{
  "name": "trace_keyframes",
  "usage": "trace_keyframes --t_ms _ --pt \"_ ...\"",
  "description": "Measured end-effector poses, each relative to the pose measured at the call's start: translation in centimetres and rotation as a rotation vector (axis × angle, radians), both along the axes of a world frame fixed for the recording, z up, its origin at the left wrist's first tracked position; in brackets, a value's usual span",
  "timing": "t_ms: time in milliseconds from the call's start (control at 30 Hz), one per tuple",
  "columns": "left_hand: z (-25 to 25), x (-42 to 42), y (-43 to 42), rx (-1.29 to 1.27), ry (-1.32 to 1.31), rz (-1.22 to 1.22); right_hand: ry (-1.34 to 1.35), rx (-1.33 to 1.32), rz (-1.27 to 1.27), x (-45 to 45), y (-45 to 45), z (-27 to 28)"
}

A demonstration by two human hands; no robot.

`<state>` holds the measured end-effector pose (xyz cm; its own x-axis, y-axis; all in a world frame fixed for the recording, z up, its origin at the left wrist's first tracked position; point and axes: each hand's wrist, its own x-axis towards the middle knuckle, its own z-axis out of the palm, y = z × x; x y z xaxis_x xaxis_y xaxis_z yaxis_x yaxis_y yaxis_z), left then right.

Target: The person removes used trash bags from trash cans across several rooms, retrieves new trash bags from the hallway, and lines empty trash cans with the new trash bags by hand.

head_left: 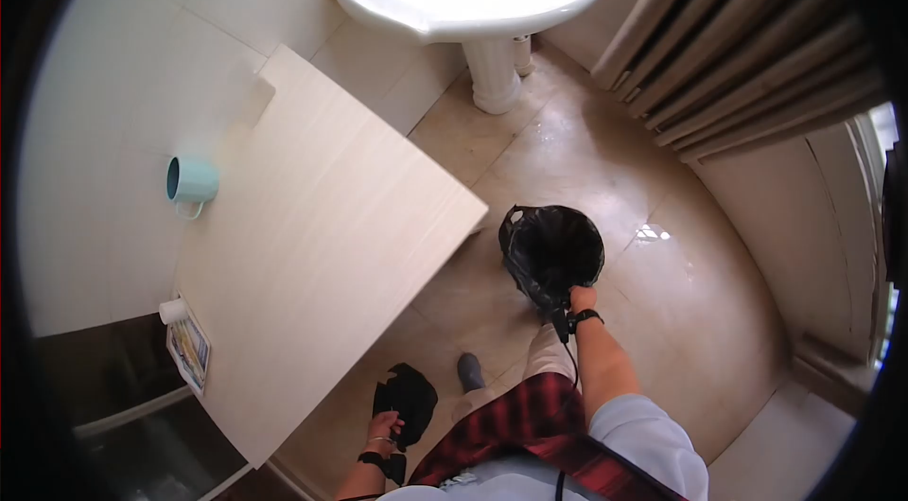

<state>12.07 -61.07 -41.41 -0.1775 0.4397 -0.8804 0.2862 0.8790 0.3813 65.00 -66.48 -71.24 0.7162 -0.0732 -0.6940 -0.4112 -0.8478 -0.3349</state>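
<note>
A bin lined with a black bag (553, 250) stands out over the tiled floor, right of the table's corner. My right hand (583, 299) is closed on the near edge of its black liner. Lower left, beside the table, my left hand (385, 427) is closed on a bunched black plastic bag (407, 397), which hangs apart from the bin. Both wrists wear black straps. The inside of the bin is dark, and its contents cannot be made out.
A pale wooden table (331, 217) fills the left, with a turquoise mug (194, 180) and a framed picture (189, 350) at its far edge. A white pedestal sink (473, 4) stands ahead. A brown curtain (728, 37) hangs at the right. Glossy tiles (653, 302) cover the floor.
</note>
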Motion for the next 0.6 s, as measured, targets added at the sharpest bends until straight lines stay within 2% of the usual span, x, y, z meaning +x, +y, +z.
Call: trace_keyframes --t_ms 33,100,167,200,333,367,533,600 --pt "0.1 1.5 -0.4 -0.055 0.004 0.003 0.005 -0.008 0.016 1.3 3.7 5.0" --pt "0.8 5.7 -1.3 -0.129 0.014 0.041 0.041 -0.053 0.084 3.7 7.0 1.7" --pt "1.1 10.2 -0.7 -0.136 -0.113 -0.006 -0.063 -0.094 0.176 5.1 10.4 -1.8" --pt "0.9 11.8 -0.9 -0.153 -0.157 -0.058 0.024 -0.068 0.198 6.0 12.2 -2.3" --pt "2.4 18.7 -0.3 -0.228 -0.239 -0.094 -0.099 -0.009 0.343 6.4 21.6 -0.3" --pt "2.5 19.4 -0.3 -0.236 -0.235 -0.068 -0.029 0.102 0.315 6.2 23.7 -0.3" --pt "2.5 20.4 -1.0 -0.224 -0.244 -0.018 -0.029 0.046 0.459 4.6 29.7 -2.5" --pt "1.9 20.0 -1.4 -0.207 -0.219 0.031 0.058 0.257 0.280 3.8 31.1 -3.6"
